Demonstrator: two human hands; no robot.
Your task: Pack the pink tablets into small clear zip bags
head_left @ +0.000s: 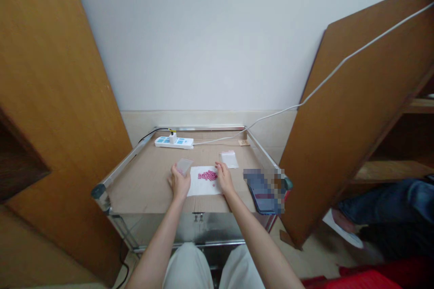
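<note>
My left hand (181,182) is closed on a small clear plastic bag (184,165), held upright at the left edge of a white sheet (200,188). On that sheet lies a loose cluster of small pink beads (206,175), with a stray one nearer me. At the right end of the cluster is my right hand (224,177), its fingers curled together. Whether a bead sits between those fingertips is too small to tell. Just beyond my right hand, a stack of clear plastic bags (229,159) lies flat on the cardboard tabletop (142,189).
A white power strip (174,142) with a plug lies at the back left, its white cord (271,117) running off to the right. A dark blue, partly pixelated object (262,194) rests at the right edge. Wooden panels stand either side; a person's leg (389,203) shows at right.
</note>
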